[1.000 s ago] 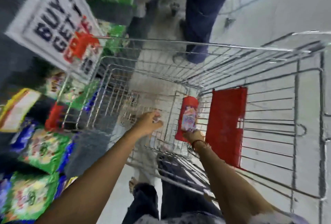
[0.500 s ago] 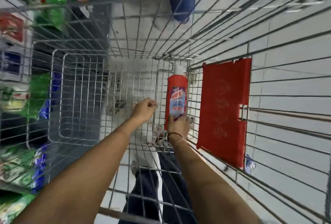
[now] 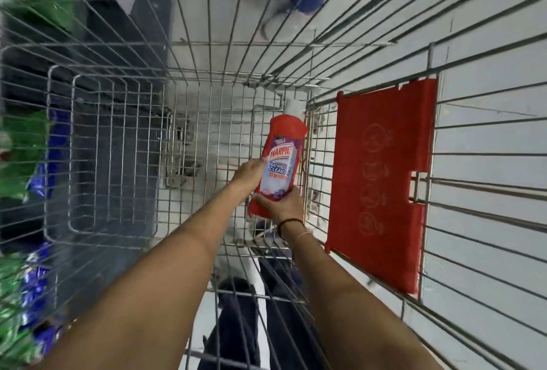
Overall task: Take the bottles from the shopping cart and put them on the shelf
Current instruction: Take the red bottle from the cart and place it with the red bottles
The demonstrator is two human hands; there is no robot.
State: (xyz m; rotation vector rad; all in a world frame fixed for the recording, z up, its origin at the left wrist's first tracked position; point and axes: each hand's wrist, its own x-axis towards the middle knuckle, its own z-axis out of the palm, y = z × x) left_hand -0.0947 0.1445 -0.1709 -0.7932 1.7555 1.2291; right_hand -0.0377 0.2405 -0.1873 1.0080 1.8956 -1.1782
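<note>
The red bottle (image 3: 279,162) is deep inside the shopping cart (image 3: 207,79), on the right side, close to the wire wall there. Its white cap points to the far end. Both hands are on it. The right hand (image 3: 282,207) has its grip wrapped around the bottom end. The left hand (image 3: 251,173) is pressed flat against the left side of the bottle, fingers closed on it.

What could go wrong? The bottle is smooth, and the right hand only holds the very bottom. It could slip and drop back into the cart. It sits right next to the wires, so the cap might bump or catch on them on the way up. The arms reach far down, and an elbow may knock the cart's edge.

The cart looks almost empty. I can see just this one bottle in it. A red plastic flap (image 3: 381,180) hangs on the right wall. The shelves (image 3: 26,162) are to the left, outside the cart, with green and blue packs, all blurry.
</note>
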